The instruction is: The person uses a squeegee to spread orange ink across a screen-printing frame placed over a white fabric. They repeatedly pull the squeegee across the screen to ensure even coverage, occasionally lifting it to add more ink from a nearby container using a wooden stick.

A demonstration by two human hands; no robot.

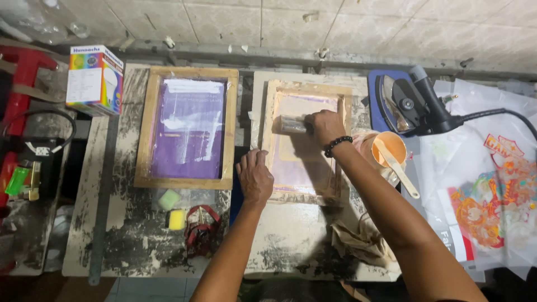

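Note:
A wooden printing frame [271, 145] with a pale pink mesh lies on the worn table before me. My right hand [324, 126], with a black bead bracelet on its wrist, grips a squeegee [292, 124] pressed on the mesh near the frame's top. My left hand [254, 178] rests palm down on the frame's lower left edge, its fingers slightly spread and holding nothing.
A second wooden frame [187, 127] with purple mesh lies to the left. An orange cup [390, 146] with a stick stands right of the frame. Farther right are a black iron [411, 103] and printed sheets [492, 196]. A colourful box [94, 79], sponges [173, 210] and a rag [358, 237] lie about.

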